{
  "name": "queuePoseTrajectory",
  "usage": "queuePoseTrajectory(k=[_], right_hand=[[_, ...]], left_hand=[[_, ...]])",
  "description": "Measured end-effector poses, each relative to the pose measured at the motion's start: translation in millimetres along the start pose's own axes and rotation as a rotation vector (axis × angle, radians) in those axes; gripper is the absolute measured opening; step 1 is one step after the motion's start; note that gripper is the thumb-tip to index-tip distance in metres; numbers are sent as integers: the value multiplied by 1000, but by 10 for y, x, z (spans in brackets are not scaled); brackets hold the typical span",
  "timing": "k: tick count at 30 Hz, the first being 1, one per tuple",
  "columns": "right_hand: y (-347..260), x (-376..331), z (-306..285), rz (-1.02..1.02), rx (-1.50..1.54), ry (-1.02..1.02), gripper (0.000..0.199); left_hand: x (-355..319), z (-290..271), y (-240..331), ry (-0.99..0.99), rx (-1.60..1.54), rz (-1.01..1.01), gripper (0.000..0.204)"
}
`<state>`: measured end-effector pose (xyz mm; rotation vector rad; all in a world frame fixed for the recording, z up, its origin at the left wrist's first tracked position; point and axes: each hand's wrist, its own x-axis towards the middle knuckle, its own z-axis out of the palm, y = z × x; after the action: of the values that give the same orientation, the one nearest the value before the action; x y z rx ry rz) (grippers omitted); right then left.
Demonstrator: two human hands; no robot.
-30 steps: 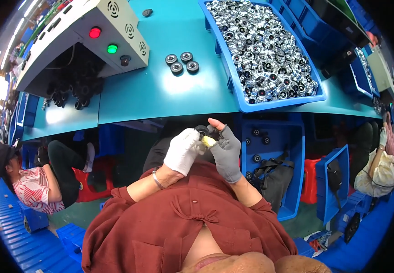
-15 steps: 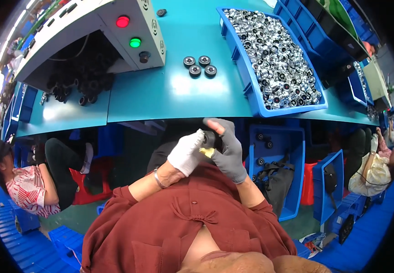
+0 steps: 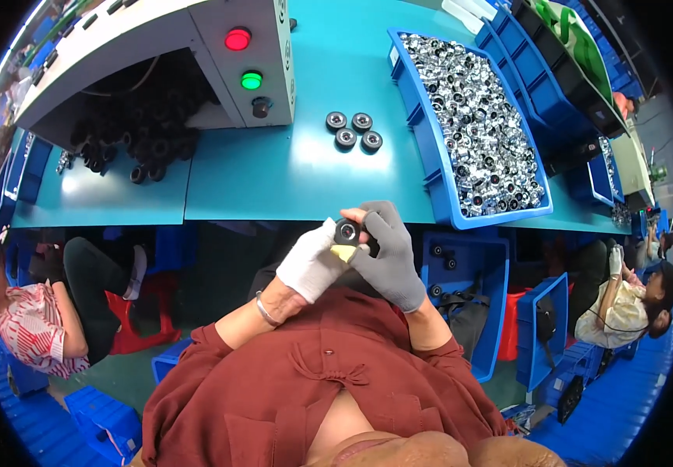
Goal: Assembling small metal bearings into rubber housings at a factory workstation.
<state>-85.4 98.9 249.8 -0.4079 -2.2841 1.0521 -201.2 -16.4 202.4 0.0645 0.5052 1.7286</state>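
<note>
In front of my chest, just short of the table edge, a small black toy wheel (image 3: 347, 233) with a silvery hub is held between my two hands, its hub face showing. My left hand (image 3: 311, 263), in a white glove, closes on the wheel's left side. From the right, my right hand (image 3: 389, 257), in a grey glove with a bare fingertip, grips the rim. A scrap of yellow material (image 3: 343, 252) shows just under the wheel between the fingers; I cannot make out what it is. Several similar wheels (image 3: 345, 138) lie grouped on the table ahead.
A blue crate (image 3: 449, 204) full of silvery hub parts stands on the green table (image 3: 336, 187). At left is a white machine (image 3: 235, 93) with black tyres (image 3: 150, 148) under it. Below the edge sits another blue crate (image 3: 500, 311). Co-workers sit on both sides.
The wheel has turned so that its hub now faces up toward me. My fingers have shifted around it. The whole view has tilted slightly, moving the table things down in the picture.
</note>
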Motion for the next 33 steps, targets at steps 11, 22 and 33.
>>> queuePoseTrajectory(k=[11,22,33], right_hand=[[42,-24,8,0,-22,72,39],[32,50,-58,-38,-69,108,48],[115,119,-103,73,12,152,42]], left_hand=[[34,1,-95,-28,-214,-159,35],[150,71,-66,-62,-209,-188,40],[248,215,70,2,-59,-187,44]])
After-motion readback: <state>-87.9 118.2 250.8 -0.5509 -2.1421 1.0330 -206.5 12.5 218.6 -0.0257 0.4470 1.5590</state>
